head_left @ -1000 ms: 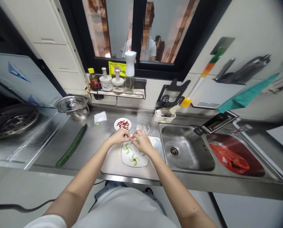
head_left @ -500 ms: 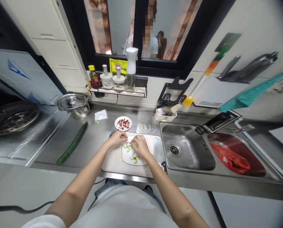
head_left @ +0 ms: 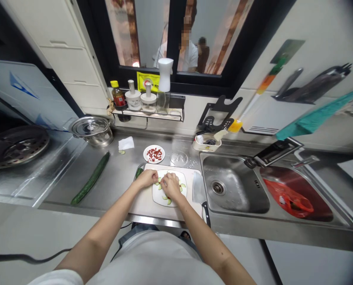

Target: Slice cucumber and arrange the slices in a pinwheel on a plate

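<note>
A white squarish plate [head_left: 179, 200] lies on a pale cutting board [head_left: 143, 206]. Thin green-edged cucumber slices [head_left: 166, 199] are laid on it in curved, flower-like groups, partly covered by my right hand [head_left: 170, 184]. That hand is bent over the plate with its fingers pinched together, a small red piece at the tips. My left hand [head_left: 147, 178] is at the plate's left rim, fingertips closed beside a cucumber slice; whatever is between them is hidden. Behind the board stands a small white dish [head_left: 154, 154] of red pieces.
A knife [head_left: 200, 190] lies along the board's right edge, next to the sink [head_left: 238, 186]. Left are a whole cucumber [head_left: 91, 178] and a lidded steel pot [head_left: 91, 130]. A white tissue [head_left: 126, 143] and a condiment rack [head_left: 148, 113] are at the back.
My right hand has moved slightly down and left, lower over the plate's cucumber slices. My left hand has dropped a little, and a dark green cucumber piece shows behind it.
</note>
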A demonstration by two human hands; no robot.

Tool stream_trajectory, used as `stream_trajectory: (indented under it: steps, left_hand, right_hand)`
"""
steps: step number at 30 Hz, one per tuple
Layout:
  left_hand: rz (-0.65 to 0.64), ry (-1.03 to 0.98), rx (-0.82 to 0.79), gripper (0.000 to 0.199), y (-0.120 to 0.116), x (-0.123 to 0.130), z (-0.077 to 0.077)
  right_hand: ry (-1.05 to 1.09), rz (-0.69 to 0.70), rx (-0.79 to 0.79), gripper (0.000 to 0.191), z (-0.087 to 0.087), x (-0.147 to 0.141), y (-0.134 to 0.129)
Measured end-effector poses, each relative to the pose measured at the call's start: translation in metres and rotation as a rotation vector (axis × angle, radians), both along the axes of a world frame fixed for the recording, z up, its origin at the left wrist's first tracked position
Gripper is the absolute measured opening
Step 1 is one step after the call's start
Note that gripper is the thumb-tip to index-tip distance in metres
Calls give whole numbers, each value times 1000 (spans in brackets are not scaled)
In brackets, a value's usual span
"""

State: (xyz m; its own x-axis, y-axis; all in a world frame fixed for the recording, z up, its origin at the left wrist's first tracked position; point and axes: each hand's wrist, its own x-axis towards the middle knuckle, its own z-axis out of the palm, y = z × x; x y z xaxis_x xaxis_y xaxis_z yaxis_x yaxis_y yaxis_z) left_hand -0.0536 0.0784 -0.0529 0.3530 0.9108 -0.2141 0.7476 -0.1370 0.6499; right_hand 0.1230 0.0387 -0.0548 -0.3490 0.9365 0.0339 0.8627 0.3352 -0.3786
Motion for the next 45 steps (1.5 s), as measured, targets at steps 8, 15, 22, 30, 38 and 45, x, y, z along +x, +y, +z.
stream_trajectory:
  steps: [8,15,22,30,38,45]
  left_hand:
    - [-21,113,22,11,-1,5,2]
    - [-30,191,40,11,-5,13,4]
    - [-44,263,39,14,-9,18,8]
    - [-31,270,38,13,-11,19,7]
    - [38,101,-4,11,-7,9,9]
    - [100,126,5,9,-17,14,15]
  right_hand:
    - [-10,-5,-1,18,-6,-3,2]
    - [-23,-6,0,19,-11,-3,2]
    - [-105,-11,-67,21,-12,-6,5]
    - [-99,-9,-67,21,-15,-5,6]
    - [-17,-75,-27,18,-9,7,5]
    - [0,-97,-55,15,-8,7,4]
